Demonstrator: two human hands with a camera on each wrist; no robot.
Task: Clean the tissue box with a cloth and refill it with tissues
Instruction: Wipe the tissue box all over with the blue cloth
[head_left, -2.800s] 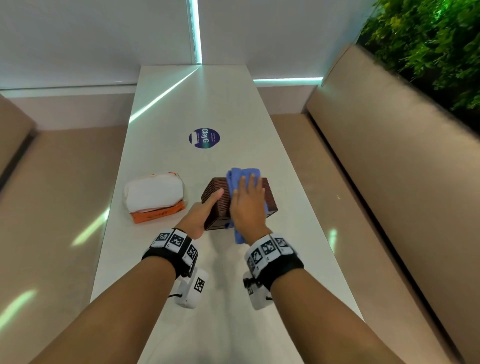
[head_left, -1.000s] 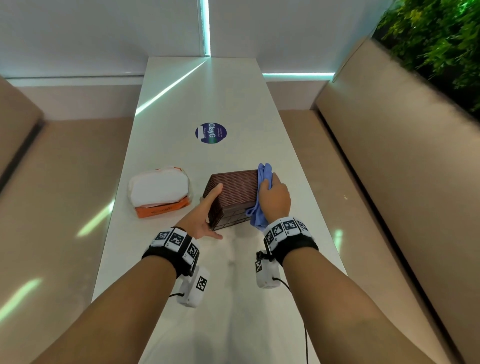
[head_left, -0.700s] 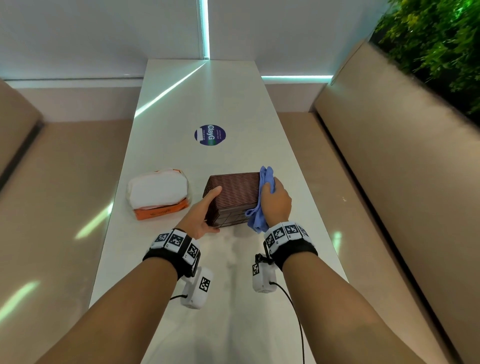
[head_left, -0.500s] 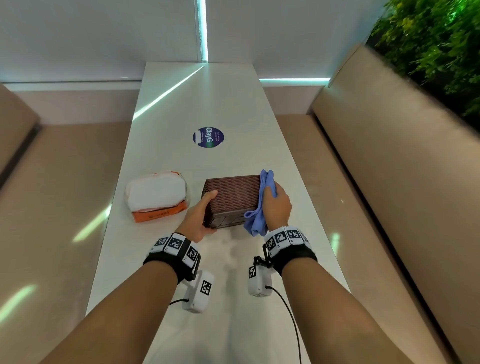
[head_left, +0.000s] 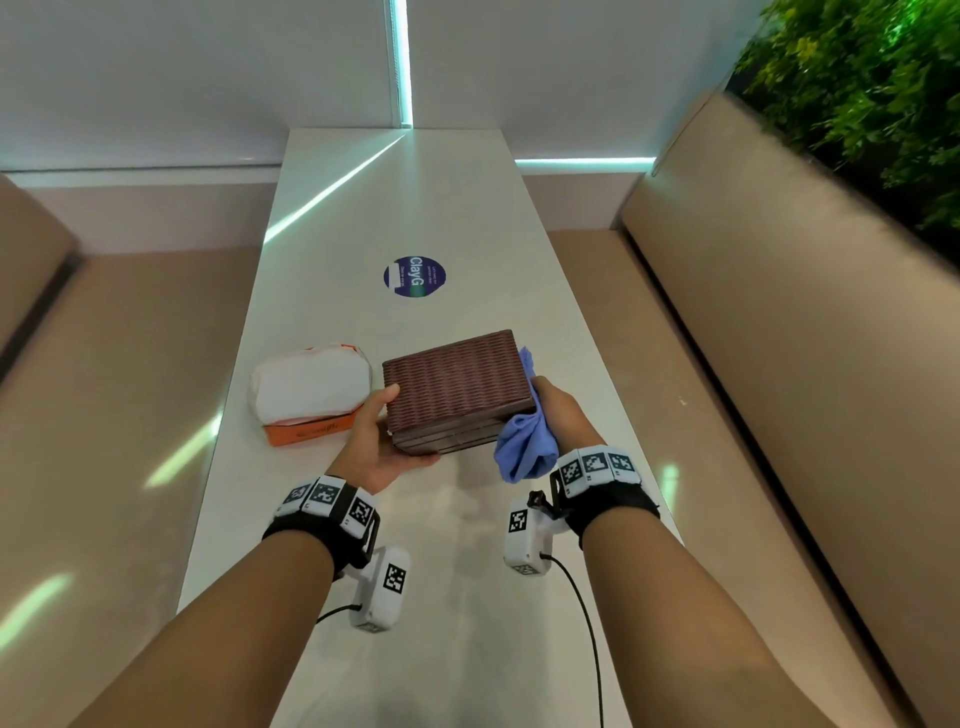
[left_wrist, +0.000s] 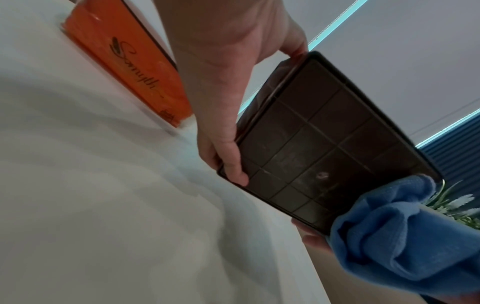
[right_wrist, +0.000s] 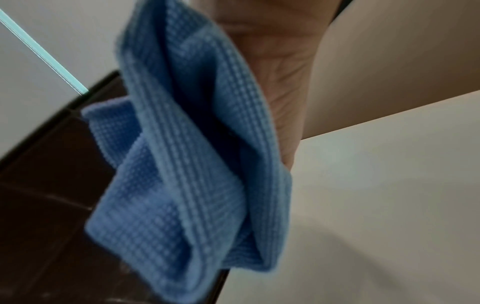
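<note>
The brown woven tissue box (head_left: 457, 387) is lifted off the white table (head_left: 415, 597) and tilted. My left hand (head_left: 382, 431) grips its left end, thumb on top and fingers (left_wrist: 230, 158) curled under the gridded base (left_wrist: 324, 144). My right hand (head_left: 560, 413) holds the bunched blue cloth (head_left: 524, 449) against the box's right end. In the right wrist view the cloth (right_wrist: 187, 154) hangs from my palm beside the box's dark underside (right_wrist: 44, 185). A white-and-orange tissue pack (head_left: 311, 389) lies on the table left of the box; the same pack (left_wrist: 130, 57) shows behind my left hand.
A round dark-blue sticker (head_left: 414, 276) sits on the table beyond the box. Beige benches (head_left: 779, 389) run along both long sides. Green plants (head_left: 872, 88) stand behind the right bench's backrest. A white wall closes the table's far end.
The cloth went from the box's top to its right end. My left hand shifted from pressing the side to gripping under the left end. The box has risen off the table.
</note>
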